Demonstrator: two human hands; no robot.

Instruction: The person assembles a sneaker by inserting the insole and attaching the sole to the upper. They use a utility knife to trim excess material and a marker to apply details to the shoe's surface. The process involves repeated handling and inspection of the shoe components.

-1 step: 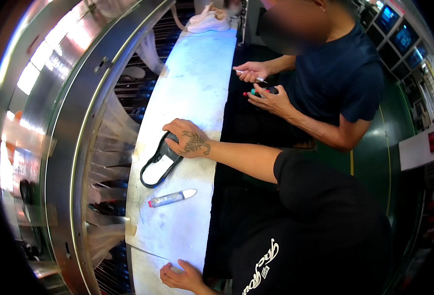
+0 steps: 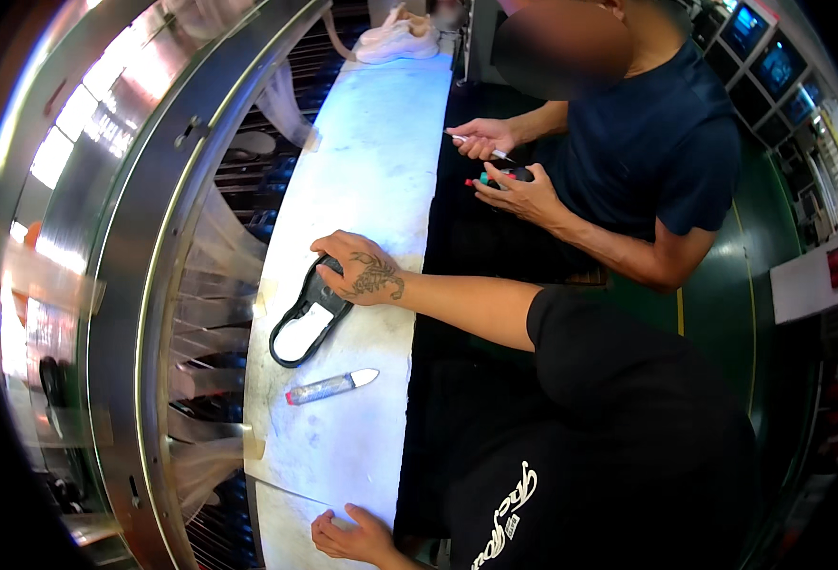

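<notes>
Black shoe sole [image 2: 307, 318] under right hand [image 2: 362, 270]

A long pale worktop [image 2: 362, 190] is running up the middle, scuffed and catching bright light at its far end. Curving along its left side, a big metal-framed machine [image 2: 143, 285] is gleaming, with clear flaps [image 2: 219, 237] hanging over dark racks. To the right, a green floor [image 2: 713, 313] is showing, and dark screens [image 2: 770, 57] are glowing on the far wall.
</notes>
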